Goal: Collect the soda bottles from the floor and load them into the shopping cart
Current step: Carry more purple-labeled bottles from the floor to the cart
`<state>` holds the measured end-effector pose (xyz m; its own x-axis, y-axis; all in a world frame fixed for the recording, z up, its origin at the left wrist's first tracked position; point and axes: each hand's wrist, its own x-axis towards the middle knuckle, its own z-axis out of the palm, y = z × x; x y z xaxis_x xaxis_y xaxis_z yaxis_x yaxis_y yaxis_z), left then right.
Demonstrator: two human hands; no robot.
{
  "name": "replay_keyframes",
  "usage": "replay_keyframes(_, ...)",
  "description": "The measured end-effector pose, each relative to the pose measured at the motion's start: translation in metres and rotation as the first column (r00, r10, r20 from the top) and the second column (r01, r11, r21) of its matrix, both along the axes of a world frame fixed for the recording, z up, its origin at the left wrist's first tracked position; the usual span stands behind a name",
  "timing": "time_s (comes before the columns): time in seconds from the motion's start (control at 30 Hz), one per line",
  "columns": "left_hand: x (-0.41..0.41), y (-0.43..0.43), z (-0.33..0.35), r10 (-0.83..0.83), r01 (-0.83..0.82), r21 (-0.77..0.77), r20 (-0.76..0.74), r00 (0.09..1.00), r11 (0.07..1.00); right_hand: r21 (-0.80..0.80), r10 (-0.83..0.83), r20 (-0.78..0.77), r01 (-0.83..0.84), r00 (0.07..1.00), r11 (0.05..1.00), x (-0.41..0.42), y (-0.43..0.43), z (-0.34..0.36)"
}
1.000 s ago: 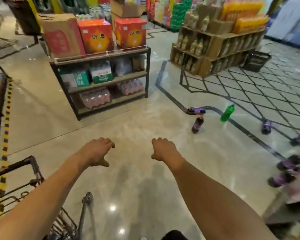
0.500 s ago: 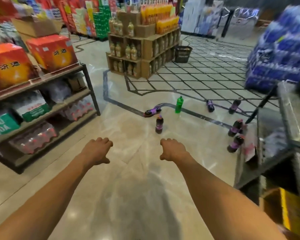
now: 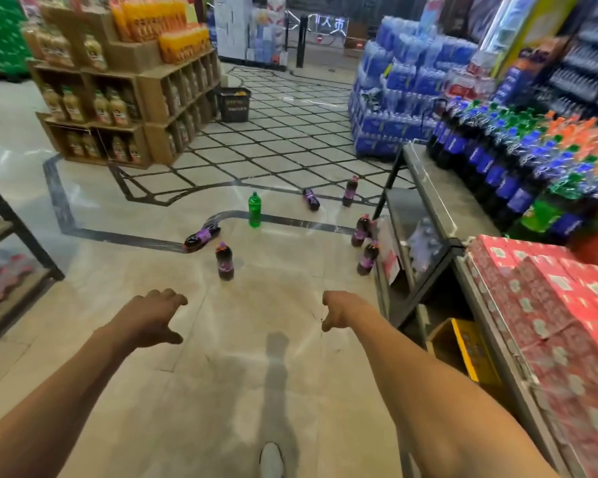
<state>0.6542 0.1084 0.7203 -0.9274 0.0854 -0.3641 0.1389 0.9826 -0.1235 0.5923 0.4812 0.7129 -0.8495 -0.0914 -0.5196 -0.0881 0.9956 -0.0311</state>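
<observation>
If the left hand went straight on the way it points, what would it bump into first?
Probably the standing purple bottle, the nearest one. The left hand points forward and slightly right, straight at it. Depth is hard to judge, so it might pass above the cap.

The view has swung right; the shopping cart has left sight, soda bottles [image 3: 224, 262] lie nearer.

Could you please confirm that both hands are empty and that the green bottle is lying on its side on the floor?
Not quite. In the head view the green bottle stands upright on the floor, not on its side. The left hand and the right hand are indeed empty.
</observation>
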Motion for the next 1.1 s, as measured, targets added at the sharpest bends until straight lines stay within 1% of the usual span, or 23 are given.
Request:
replay_keyframes(0.13, -0.055, 0.0, 0.005, -0.053, 0.053, -0.01, 0.005, 0.999, 0.999, -0.043, -0.044, 0.015, 0.045, 0.999, 0.998, -0.043, -0.004, -0.009)
replay_keyframes(0.23, -0.105, -0.002, 0.009, -0.088, 0.088, -0.024, -0.006, 0.996, 0.996, -0.076, -0.047, 0.022, 0.048, 0.999, 0.996, -0.087, -0.013, -0.016)
replay_keyframes(0.57, -0.263, -0.028, 0.013, -0.078, 0.077, -0.052, -0.012, 0.997, 0.996, -0.144, 0.0, 0.052, 0.007, 0.999, 0.99, -0.249, -0.05, -0.021)
replay_keyframes(0.9, -0.402, -0.078, -0.01, -0.055, 0.057, -0.033, 0.042, 0.998, 0.998, -0.123, 0.005, 0.069, 0.004, 0.998, 0.992, -0.392, -0.091, -0.033)
replay_keyframes(1.1, -0.511, -0.127, -0.014, -0.097, 0.097, -0.008, 0.005, 0.995, 0.995, -0.106, -0.015, 0.082, 0.024, 0.997, 0.994, -0.481, -0.141, -0.035)
